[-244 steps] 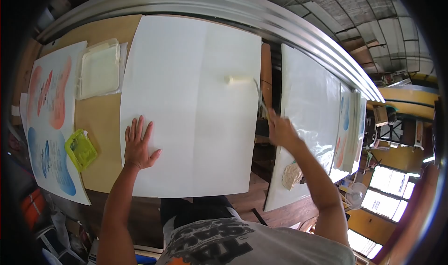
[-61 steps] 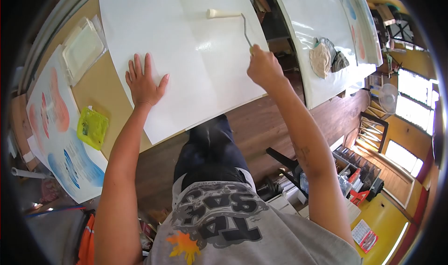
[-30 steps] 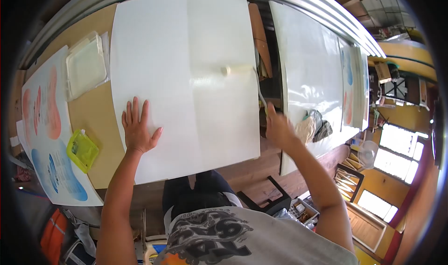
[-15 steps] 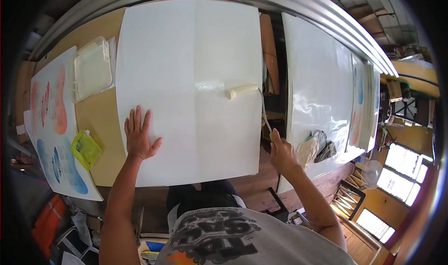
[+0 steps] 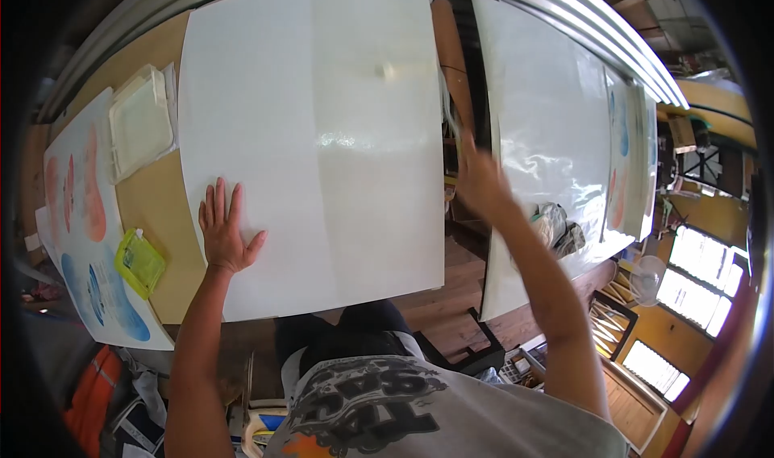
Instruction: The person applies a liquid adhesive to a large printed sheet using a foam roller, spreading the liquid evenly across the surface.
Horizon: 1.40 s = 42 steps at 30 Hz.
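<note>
A large white board [image 5: 250, 79] lies across the work surface, its right part glossy and slightly yellowish. My left hand [image 5: 227, 231] rests flat on the board's left side, fingers spread. Past the board's right edge, my right hand [image 5: 482, 180] is wrapped round the handle of a paint roller. The pale roller head [image 5: 399, 72] touches the upper right part of the board and is blurred by motion.
On the left are a white plastic tray [image 5: 143, 127], a yellow-green pouch [image 5: 139, 264] and a printed sheet [image 5: 101, 297]. Beyond a dark gap on the right lies another glossy white panel [image 5: 548, 95], with a crumpled cloth [image 5: 568, 236] on it.
My right hand and the roller have moved up, away from my body. My left hand stays flat on the board. The whole view has shifted slightly.
</note>
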### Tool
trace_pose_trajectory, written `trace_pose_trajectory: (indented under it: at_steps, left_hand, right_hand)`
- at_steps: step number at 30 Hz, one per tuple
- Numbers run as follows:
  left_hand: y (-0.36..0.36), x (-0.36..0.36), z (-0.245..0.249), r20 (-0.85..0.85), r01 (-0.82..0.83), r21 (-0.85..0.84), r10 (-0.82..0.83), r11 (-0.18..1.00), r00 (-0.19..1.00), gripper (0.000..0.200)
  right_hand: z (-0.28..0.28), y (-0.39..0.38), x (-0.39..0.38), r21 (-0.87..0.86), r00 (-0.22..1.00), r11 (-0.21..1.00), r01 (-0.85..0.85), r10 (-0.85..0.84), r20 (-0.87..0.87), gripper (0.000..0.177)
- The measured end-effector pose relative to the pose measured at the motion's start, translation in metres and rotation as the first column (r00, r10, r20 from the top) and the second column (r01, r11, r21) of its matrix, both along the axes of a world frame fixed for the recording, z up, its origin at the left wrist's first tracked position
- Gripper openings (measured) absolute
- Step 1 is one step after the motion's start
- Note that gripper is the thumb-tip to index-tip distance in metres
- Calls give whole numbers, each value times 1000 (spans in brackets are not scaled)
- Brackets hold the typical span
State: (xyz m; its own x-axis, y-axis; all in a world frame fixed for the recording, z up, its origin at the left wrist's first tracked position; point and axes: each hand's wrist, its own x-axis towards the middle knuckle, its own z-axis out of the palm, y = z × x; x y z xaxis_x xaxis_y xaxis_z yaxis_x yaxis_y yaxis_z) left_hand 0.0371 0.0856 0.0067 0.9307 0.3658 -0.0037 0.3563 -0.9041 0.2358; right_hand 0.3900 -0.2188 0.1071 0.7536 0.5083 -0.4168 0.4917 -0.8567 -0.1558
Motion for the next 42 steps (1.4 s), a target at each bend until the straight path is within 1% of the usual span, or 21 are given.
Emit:
trace_pose_trajectory:
  at_steps: [1,2,3,4,5,8,10,11,13,15,16,17,19,20,21,23,26,31,39,41,42]
  left_hand:
    - [0,0,1,-10,3,-6,-3,1000,1000,90]
    - [1,0,1,0,12,-10,-12,1000,1000,90]
    - [1,0,1,-6,14,-10,-14,1000,1000,90]
    - [1,1,1,-11,11,-8,-12,1000,1000,91]
    - [-1,0,2,-7,21,-13,-21,1000,1000,91]
    - [4,2,1,-20,12,11,-12,1000,1000,91]
    - [2,-4,-7,42,20,-3,-20,1000,999,90]
    - [-1,-6,-8,19,14,-9,-14,1000,1000,90]
    - [0,-1,-4,57,36,14,-37,999,998,90]
    - [0,0,-7,55,58,29,-60,998,997,90]
    - [-2,-2,-7,67,47,46,-50,998,996,90]
    - [-3,-3,-7,71,66,41,-69,997,995,90]
    - [-2,-3,-9,76,54,74,-60,996,995,90]
    - [-2,-4,-10,79,75,72,-81,995,994,90]
    - [-3,-5,-12,84,67,85,-74,994,994,91]
    - [-3,-5,-13,95,84,98,-93,992,991,91]
    - [-4,-8,-15,94,78,107,-89,991,992,90]
    - [-3,-11,-22,118,72,161,-92,984,989,89]
    - [-4,-13,-26,161,66,172,-95,983,982,86]
    - [-3,-13,-29,147,77,181,-105,980,984,86]
    - [-3,-13,-29,151,77,183,-106,980,983,86]
  right_hand:
    - [-7,-47,-34,66,997,996,-59,56,55,56]
    - [6,-72,-68,21,1000,1000,14,-14,-1,54]
    - [7,-103,-102,114,1000,993,26,-27,4,53]
    - [16,-106,-119,208,999,977,33,-36,10,53]
    - [15,-104,-118,204,999,978,41,-45,15,53]
    - [8,-50,-65,52,995,995,86,-89,51,49]
    - [-11,8,0,100,984,989,109,-122,132,50]
    - [-27,32,30,221,966,973,69,-120,228,42]
    - [-23,51,55,217,983,970,111,-139,117,33]
    - [-15,42,41,181,976,982,-61,21,215,35]
    - [-17,16,5,177,976,983,-55,15,218,35]
    - [-11,-9,-36,108,990,992,71,-84,114,43]
    - [-17,-77,-131,39,984,998,48,-55,172,59]
    - [-5,-106,-187,80,972,997,14,-32,231,58]
    - [7,-129,-231,13,989,993,121,-121,81,58]
    - [28,-171,-313,96,979,974,203,-201,-35,56]
    - [50,-183,-360,49,936,942,333,-324,-135,58]
    - [5,-169,-290,167,968,956,243,-250,18,51]
    - [24,-256,-341,221,975,950,221,-213,-63,53]
    - [22,-223,-308,164,972,958,234,-231,-39,51]
    - [13,-210,-289,221,977,953,210,-213,-10,50]
